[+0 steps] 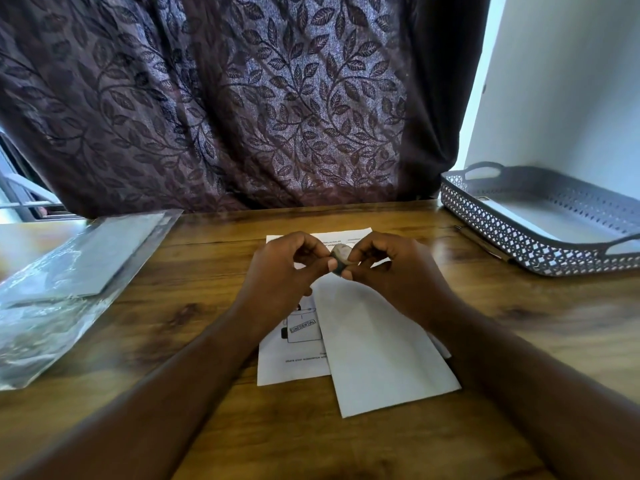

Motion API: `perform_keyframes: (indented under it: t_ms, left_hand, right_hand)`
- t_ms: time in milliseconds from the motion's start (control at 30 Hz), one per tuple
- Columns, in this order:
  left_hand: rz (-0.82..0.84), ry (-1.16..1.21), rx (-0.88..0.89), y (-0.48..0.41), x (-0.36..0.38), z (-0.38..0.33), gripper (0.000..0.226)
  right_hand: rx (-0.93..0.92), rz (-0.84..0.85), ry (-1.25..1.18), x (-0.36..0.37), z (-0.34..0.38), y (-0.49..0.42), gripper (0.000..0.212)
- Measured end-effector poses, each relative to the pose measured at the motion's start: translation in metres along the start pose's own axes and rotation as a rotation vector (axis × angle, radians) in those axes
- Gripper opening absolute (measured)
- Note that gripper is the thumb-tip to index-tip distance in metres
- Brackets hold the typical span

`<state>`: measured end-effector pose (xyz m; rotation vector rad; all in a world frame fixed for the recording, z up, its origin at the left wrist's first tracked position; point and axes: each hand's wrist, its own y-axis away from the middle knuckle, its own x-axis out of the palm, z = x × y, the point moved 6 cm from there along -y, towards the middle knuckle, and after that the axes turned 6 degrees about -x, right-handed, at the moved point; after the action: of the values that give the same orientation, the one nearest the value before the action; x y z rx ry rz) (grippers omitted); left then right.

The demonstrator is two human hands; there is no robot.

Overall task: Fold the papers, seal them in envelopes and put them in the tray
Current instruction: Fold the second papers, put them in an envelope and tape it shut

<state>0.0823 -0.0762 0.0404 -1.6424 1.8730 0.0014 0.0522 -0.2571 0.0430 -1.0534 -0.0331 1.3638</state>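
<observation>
White envelope (384, 348) lies nearest on the wooden table (166, 317), plain side up, angled, its far end running under the right hand (391, 268). It overlaps the right part of a printed paper (291, 365), flat w/ text upside-down to the viewer and a "CONFIDENTIAL" stamp graphic showing by the envelope's left edge. Both sit directly below the fingers, apart from them; paper's far edge shows beyond the hands.

Left hand (280, 271) and right hand meet above the paper, fingers curled in, thumb + fingertips of each pinching 1 small grey object (339, 256) between them. It's roundish w/ a dark lower edge, maybe a tape roll, too blurred to tell.

Far left: clear plastic pack (69, 278) w/ flat grey sheets inside. Far right: grey perforated tray (540, 247) w/ 2 handles, a pen (485, 244) just beside its near-left wall. Leaf-pattern curtain (242, 98) hangs behind.
</observation>
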Motion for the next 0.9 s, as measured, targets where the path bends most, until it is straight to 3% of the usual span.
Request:
perform_keyframes:
  t_ms: [133, 300, 533, 700, 900]
  left_hand:
    - [0.026, 0.069, -0.038, -0.004, -0.001, 0.006, 0.011]
    - [0.077, 0.075, -0.037, -0.005, 0.004, 0.009, 0.013]
    - [0.063, 0.152, -0.060, -0.007, 0.002, 0.011, 0.017]
    - [0.059, 0.131, -0.044, -0.008, 0.002, 0.010, 0.011]
    - [0.042, 0.152, -0.063, -0.008, 0.000, 0.013, 0.008]
  right_hand:
    - [-0.014, 0.124, -0.052, 0.001, -0.005, -0.001, 0.027]
    - [-0.073, 0.125, 0.031, 0.000, -0.005, -0.002, 0.031]
    - [-0.114, 0.150, 0.003, 0.003, -0.004, -0.002, 0.017]
    - [-0.122, 0.131, 0.028, 0.001, -0.005, -0.003, 0.017]
    - [0.009, -0.009, 0.135, -0.015, -0.028, -0.007, 0.024]
